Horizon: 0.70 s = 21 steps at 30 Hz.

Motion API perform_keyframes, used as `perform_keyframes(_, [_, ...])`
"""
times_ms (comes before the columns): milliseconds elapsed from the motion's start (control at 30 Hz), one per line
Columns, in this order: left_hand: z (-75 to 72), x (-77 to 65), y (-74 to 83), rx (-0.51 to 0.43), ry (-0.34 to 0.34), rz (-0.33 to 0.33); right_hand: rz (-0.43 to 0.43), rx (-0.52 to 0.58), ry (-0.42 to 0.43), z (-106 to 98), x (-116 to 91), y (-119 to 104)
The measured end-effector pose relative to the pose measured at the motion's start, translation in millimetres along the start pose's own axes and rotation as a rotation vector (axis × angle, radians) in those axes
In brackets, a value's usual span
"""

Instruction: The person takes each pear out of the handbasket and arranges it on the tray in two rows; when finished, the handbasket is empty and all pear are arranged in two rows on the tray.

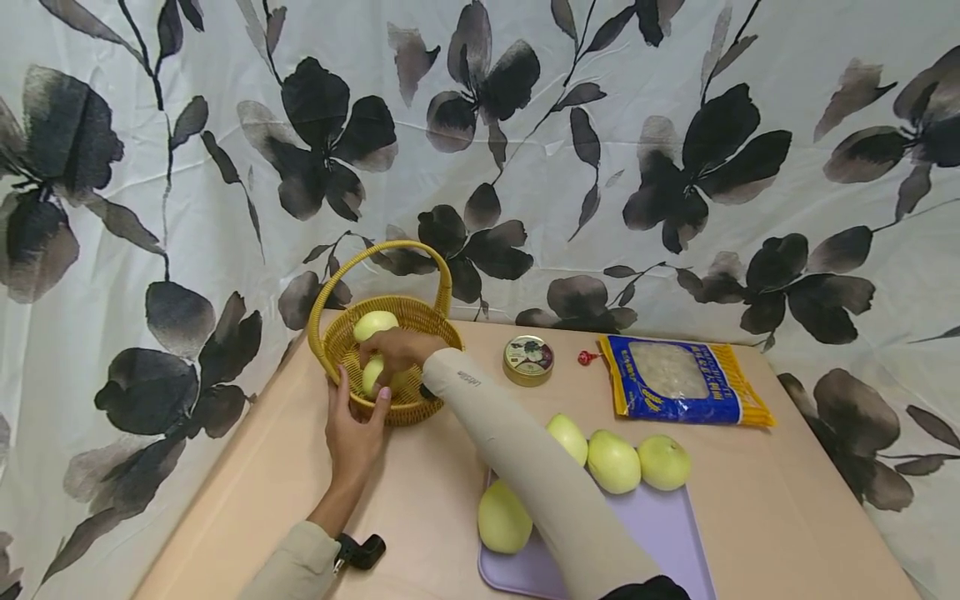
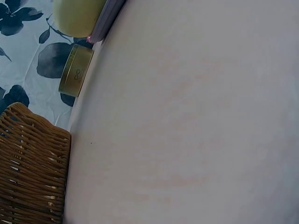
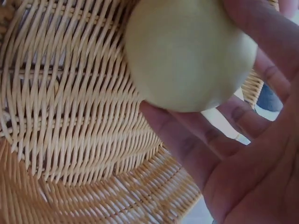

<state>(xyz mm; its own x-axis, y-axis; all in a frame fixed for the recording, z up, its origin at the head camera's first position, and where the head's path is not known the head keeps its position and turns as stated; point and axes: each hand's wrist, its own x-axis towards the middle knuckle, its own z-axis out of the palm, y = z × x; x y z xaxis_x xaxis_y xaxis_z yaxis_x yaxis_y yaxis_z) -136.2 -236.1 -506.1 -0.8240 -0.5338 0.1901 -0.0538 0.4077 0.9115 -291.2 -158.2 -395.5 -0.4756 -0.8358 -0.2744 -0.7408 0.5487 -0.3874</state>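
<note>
My right hand [image 1: 399,348] reaches down into a woven wicker basket [image 1: 408,412] and grips a pale yellow-green pear [image 3: 187,56] there, thumb on one side and fingers on the other. In the right wrist view the pear hangs close over the woven bottom. Another pear [image 1: 375,323] lies at the back of the basket, partly behind my right hand. At the basket's near left side, my left hand [image 1: 354,437] rests against the rim, with forefinger and thumb extended and spread apart. The left hand itself does not show in the left wrist view.
Several pears [image 1: 614,461] sit on a lilac tray [image 1: 660,533], which my right forearm partly covers. Behind it stand a round gold tin [image 1: 528,361], a small red-wrapped lollipop [image 1: 587,358] and a blue-and-yellow packet [image 1: 678,381]. The basket's tall handle [image 1: 442,287] arches above it.
</note>
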Motion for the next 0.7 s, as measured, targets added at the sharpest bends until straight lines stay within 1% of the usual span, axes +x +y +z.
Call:
perform_keyframes(200, [0.6, -1.3, -0.6, -0.011, 0.001, 0.007, 0.005, 0.003, 0.018, -4, -8, 11])
perform_keyframes(300, [0.7, -2.0, -0.6, -0.014, 0.000, 0.010, -0.003, 0.029, 0.051, -7, -14, 14])
perform_keyframes(500, [1.0, -1.4, 0.1, -0.014, -0.020, 0.014, -0.054, 0.053, 0.155, -19, -32, 14])
perform_keyframes(700, [0.5, -1.1, 1.5, -0.009, -0.012, 0.018, -0.153, 0.030, 0.276, -26, -60, 8])
